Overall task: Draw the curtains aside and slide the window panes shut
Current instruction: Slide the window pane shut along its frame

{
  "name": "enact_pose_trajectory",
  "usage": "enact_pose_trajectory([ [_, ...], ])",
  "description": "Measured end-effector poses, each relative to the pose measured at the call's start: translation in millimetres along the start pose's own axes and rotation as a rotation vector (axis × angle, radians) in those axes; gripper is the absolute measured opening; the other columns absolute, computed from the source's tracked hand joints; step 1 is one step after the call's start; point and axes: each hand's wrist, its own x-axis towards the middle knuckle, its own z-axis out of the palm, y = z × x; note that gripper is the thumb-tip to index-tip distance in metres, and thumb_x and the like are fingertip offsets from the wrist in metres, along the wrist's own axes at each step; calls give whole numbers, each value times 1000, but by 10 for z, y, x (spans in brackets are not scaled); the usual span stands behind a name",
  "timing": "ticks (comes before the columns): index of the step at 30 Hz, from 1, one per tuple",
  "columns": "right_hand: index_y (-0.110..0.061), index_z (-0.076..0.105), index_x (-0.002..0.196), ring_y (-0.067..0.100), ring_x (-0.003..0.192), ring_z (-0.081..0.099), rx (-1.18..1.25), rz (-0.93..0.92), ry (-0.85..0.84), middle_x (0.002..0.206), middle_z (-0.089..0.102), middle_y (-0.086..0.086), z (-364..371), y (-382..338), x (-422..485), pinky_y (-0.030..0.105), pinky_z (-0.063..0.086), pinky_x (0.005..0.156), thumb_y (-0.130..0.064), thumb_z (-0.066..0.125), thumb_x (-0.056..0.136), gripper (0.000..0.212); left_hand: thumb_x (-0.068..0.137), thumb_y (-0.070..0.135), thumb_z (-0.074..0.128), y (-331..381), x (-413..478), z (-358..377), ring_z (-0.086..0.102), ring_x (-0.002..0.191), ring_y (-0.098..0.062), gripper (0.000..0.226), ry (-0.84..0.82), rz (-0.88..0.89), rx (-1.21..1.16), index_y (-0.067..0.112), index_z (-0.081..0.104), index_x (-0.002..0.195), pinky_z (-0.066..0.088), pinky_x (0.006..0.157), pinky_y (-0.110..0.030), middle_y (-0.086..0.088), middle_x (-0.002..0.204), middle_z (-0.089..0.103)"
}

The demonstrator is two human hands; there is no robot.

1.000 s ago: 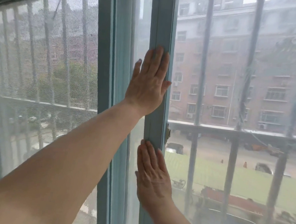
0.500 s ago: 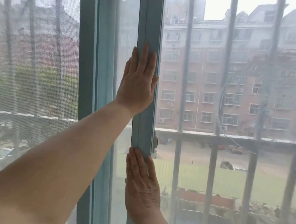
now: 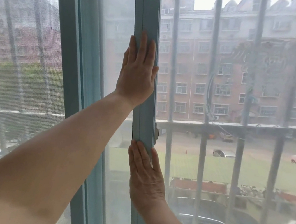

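The sliding window pane's pale blue upright frame (image 3: pixel 143 118) stands near the middle of the view. My left hand (image 3: pixel 138 73) lies flat on this frame at chest height, fingers pointing up and thumb over the right edge. Below it my right hand (image 3: pixel 146 175) presses flat on the same frame, fingertips just under a small metal latch (image 3: pixel 156 131). Neither hand grips anything. Glass (image 3: pixel 238 105) fills the pane to the right of the frame. No curtain is in view.
A fixed blue mullion (image 3: pixel 66 54) stands left of the hands, with a mesh insect screen (image 3: pixel 19 57) beyond it. Vertical security bars (image 3: pixel 212 64) and a horizontal rail (image 3: pixel 235 125) run outside the glass. Apartment blocks, a street and parked cars lie below.
Both hands stay flat on the pane's frame. The frame has moved to the right, closer to the nearest outside bar, and the view has tilted up slightly.
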Motion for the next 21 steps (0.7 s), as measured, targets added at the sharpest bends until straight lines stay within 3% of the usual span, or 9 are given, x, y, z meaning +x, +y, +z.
enact_pose_trajectory([
  [9,-4,27,143,25,141,17,22,2,-16,153,20,9,-56,352,-171,48,14,109,-13,62,72,79,100,25,30,386,99,67,-3,142,-39,56,7,12,-28,5,10,148,6,115,-43,-16,156,0],
  [21,-3,32,141,25,140,23,-37,50,46,151,27,10,-77,903,-422,48,22,108,-18,59,77,71,100,24,29,1035,255,145,-8,141,-40,57,-14,19,-80,4,5,148,4,115,-44,-16,156,-8],
])
